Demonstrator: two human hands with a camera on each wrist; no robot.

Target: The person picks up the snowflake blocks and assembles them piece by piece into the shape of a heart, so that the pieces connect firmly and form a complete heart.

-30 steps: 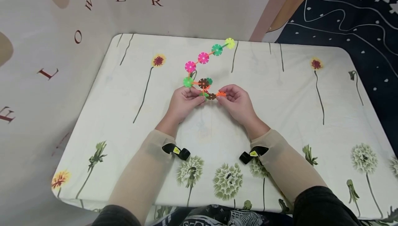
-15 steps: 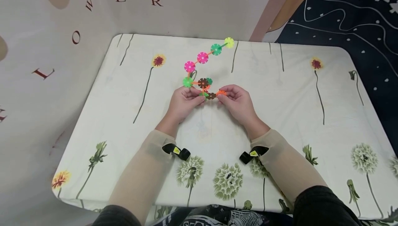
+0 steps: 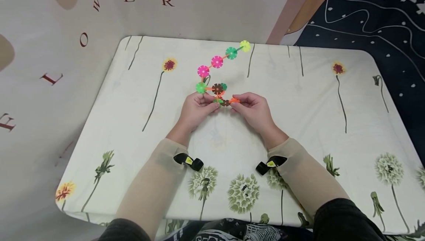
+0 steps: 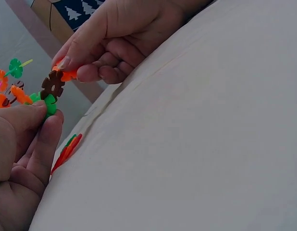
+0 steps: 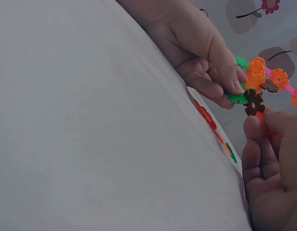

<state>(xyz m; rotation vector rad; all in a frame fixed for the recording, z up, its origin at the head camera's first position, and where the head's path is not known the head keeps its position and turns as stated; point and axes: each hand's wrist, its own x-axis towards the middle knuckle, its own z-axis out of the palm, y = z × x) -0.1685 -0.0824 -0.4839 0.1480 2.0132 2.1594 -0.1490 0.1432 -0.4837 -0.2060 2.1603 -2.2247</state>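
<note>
A chain of interlocking plastic snowflake discs, in yellow, teal, pink, green, brown and orange, zigzags over the table's middle in the head view. My left hand pinches a green disc at the near end between thumb and fingers. A brown disc stands edge-on into that green one. On its other side, my right hand pinches an orange disc, which touches the brown disc; fingers hide much of it. Whether its slot is fully seated cannot be seen.
Beyond the hands, red, orange and green discs lie low at the cloth in the wrist views; whether they join the chain is unclear. A flower-print cloth covers the table. A pale lettered curtain hangs behind it.
The right hand's fingers have shifted slightly left, and the orange disc has tilted a little toward the brown disc. The left hand and the rest of the chain stay almost still.
</note>
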